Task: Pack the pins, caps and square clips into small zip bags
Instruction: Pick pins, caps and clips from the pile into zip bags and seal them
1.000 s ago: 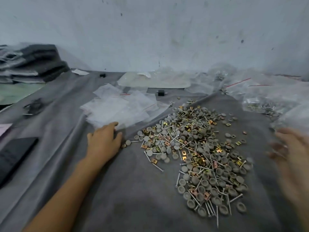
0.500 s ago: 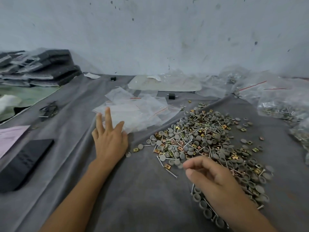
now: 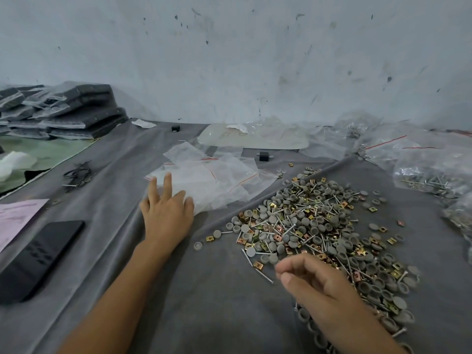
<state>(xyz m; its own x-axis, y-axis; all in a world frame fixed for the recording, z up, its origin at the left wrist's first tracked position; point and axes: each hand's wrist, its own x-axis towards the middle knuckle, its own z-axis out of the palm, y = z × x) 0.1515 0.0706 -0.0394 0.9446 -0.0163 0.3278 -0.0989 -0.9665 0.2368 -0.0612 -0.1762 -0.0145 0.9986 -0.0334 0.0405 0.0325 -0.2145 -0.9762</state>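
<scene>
Here, two bare hands reach over a grey cloth [image 3: 217, 310] below a stained wall [image 3: 229, 60]. The left hand [image 3: 167, 215] lies flat, fingers spread wide, fingertips on the near edge of a loose, overlapping spread of clear zip bags [image 3: 217, 180] with red seal strips, too layered to count. The right hand [image 3: 324, 287] hovers at the near edge of one heap [image 3: 319, 226] of silver pins, grey caps and brass square clips, far too many to count; its thumb and forefinger are curled close together, and whether they hold anything cannot be told. Two small black blocks [image 3: 263, 156] sit beyond the bags. One dark flat device [image 3: 38, 256] and one pink sheet [image 3: 18, 215] lie at left; the sheet's print is too blurred to read. Filled bags [image 3: 424, 172] crowd the right.
</scene>
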